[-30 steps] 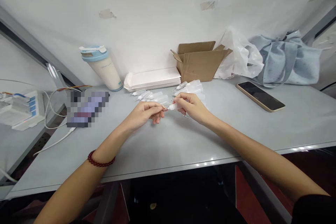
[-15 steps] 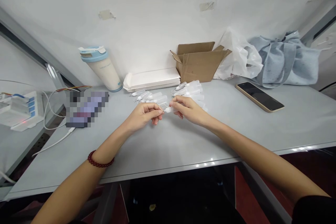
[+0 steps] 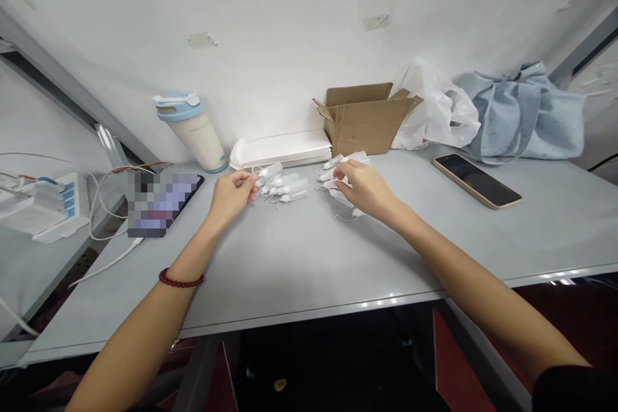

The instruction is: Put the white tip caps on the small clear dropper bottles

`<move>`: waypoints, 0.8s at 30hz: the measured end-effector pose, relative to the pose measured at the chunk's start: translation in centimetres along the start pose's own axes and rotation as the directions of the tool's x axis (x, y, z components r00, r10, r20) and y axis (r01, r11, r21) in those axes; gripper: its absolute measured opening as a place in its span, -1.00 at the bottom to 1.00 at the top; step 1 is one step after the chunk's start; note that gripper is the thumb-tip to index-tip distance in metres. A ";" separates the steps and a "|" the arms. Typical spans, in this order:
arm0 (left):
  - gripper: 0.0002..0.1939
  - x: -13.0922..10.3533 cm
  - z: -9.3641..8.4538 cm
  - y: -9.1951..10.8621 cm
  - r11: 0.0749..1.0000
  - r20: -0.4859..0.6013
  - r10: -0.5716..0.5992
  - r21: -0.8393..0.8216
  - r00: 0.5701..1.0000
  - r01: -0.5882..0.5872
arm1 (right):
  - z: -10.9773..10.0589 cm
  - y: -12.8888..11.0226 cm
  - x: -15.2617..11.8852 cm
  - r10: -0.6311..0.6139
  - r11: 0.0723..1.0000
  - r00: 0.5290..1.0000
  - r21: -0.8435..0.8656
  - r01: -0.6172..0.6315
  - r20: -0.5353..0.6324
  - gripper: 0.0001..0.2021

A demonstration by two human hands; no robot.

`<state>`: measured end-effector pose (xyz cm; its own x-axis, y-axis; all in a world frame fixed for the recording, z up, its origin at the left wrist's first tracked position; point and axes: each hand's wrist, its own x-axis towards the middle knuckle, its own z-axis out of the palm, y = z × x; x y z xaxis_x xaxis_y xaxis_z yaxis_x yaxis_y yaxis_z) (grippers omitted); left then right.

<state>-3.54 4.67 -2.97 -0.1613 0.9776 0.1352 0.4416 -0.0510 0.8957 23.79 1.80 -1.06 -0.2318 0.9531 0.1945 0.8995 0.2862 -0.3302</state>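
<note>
Several small clear bottles with white tips and thin loops [image 3: 293, 196] lie in a group near the middle of the table. My left hand [image 3: 234, 196] is at the left end of this group, its thumb and fingers pinched at a bottle's tip or loop. A second group of similar bottles [image 3: 360, 157] lies to the right, partly covered by my right hand [image 3: 360, 187]. The fingers of my right hand are curled together over these bottles; what they hold, if anything, is hidden.
Behind the bottles are a flat white stack [image 3: 282, 148] and an open cardboard box [image 3: 364, 125]. A tumbler [image 3: 197, 138] and a phone [image 3: 167, 206] stand and lie left. Right are a plastic bag [image 3: 429, 109], another phone [image 3: 477, 180] and a cloth bag [image 3: 526, 112].
My hands were together around one bottle and have moved apart, the left to the left group, the right to the right group. That bottle is out of my left hand.
</note>
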 end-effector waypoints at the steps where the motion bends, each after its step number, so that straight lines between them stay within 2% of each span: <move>1: -0.86 0.1 0.1 -0.3 0.999 0.013 -0.004 0.039 1.000 0.003 | -0.1 0.0 0.0 0.003 0.999 1.000 -0.043 -0.002 0.020 -0.86; 4: -0.84 0.1 0.2 -0.5 0.989 0.008 -0.006 0.147 1.000 0.005 | -0.1 -0.2 -0.1 -0.017 0.991 0.998 -0.132 0.025 0.064 -0.84; 8: -0.74 -0.3 0.0 0.2 0.969 -0.068 0.007 0.246 0.998 0.010 | 0.0 -0.4 -0.2 -0.044 0.972 0.992 -0.224 0.071 0.120 -0.83; 11: -0.70 -1.0 0.0 1.2 0.960 -0.091 0.063 0.279 0.994 -0.035 | 0.2 -0.7 -0.4 -0.056 0.944 0.986 -0.312 0.103 0.158 -0.82; 14: -0.72 -1.6 0.1 1.8 0.966 -0.073 0.119 0.238 0.990 -0.098 | 0.5 -1.0 -0.8 -0.095 0.928 0.974 -0.336 0.160 0.204 -0.86; 19: -0.74 -2.4 0.4 2.2 0.974 -0.046 0.172 0.157 0.984 -0.163 | 0.7 -1.2 -1.1 -0.091 0.961 0.966 -0.232 0.149 0.241 -0.85; 21: -0.76 -2.7 0.6 2.4 0.978 -0.006 0.178 0.109 0.984 -0.176 | 0.6 -1.2 -1.1 -0.086 0.985 0.976 -0.133 0.114 0.200 -0.84; 24: -0.79 -3.3 0.9 2.8 0.983 0.109 0.177 0.030 0.978 -0.182 | 0.4 -1.2 -1.0 -0.085 0.993 0.992 0.095 0.076 0.098 -0.83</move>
<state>-0.96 1.53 -1.33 0.0170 0.9694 0.2448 0.4903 -0.2215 0.8430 22.75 0.53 -1.24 -0.3426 0.9304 0.1304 0.8400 0.3655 -0.4010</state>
